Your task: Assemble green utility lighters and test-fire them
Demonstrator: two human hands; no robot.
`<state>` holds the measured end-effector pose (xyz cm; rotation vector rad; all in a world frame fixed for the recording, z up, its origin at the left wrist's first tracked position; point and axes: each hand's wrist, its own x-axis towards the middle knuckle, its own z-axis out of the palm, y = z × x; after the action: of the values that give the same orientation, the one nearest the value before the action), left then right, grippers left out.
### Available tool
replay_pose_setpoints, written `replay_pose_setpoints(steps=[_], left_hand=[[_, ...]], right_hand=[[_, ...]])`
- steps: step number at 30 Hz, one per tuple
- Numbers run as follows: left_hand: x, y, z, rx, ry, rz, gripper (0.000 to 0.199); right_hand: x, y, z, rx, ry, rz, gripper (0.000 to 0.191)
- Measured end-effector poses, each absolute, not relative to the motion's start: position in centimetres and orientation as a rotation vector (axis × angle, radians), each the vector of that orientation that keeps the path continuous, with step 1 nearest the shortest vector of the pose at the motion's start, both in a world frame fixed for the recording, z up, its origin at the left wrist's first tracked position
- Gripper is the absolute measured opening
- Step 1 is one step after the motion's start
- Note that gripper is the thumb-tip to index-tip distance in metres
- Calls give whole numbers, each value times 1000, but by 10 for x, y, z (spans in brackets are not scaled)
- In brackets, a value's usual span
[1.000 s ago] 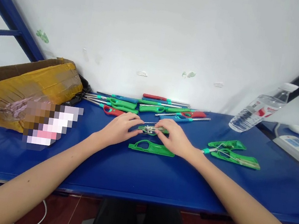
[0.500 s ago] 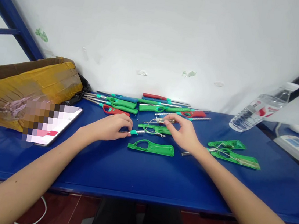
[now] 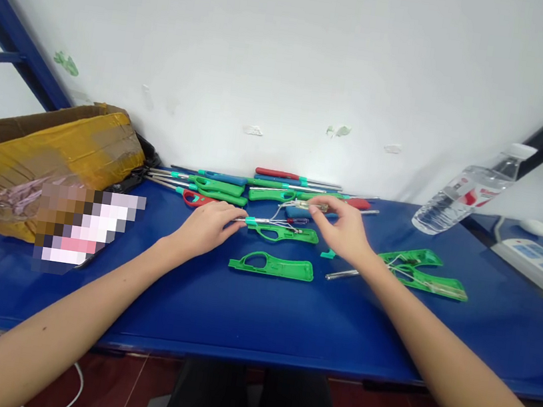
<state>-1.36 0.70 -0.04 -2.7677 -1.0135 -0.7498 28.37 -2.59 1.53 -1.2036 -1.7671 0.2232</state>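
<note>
My left hand pinches a thin metal rod by a teal collar, just above a green lighter handle half. Pale wires run from the rod to a clear fuel tank. That tank is gripped between the thumb and fingers of my right hand. Nearer me, a second green handle half lies flat with its hollow side up. A loose metal tube rests below my right wrist. To the right lies an opened green lighter with its inner parts showing.
Several long-nosed lighters in red, green and blue lie along the wall. A taped cardboard box and a blurred phone are at left. A water bottle and a white power strip stand at right.
Both hands have moved slightly up and away from me, carrying the rod, wires and tank. The teal collar is now over the far handle half. The view has shifted a little.
</note>
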Motion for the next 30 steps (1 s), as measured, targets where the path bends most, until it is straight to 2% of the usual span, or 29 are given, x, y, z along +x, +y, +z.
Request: replay_pose_setpoints(steps=[10,17,23,30], left_hand=[[-21,16,-2,-2862,-997,-630,28],[-15,8,-2,-2854,-989,-605,29],[-4,0,-6,-2907,-907,-672,36],[-3,6,-16,-2953,-846,-712,33]], right_hand=[[289,-22,7,-1286,-2030,170,19],[285,-29,15,-1336,-1917,261,23],[283,-30,14,-1217,-2123,336,29],[289,-30,11,-1090,-2409,206,20]])
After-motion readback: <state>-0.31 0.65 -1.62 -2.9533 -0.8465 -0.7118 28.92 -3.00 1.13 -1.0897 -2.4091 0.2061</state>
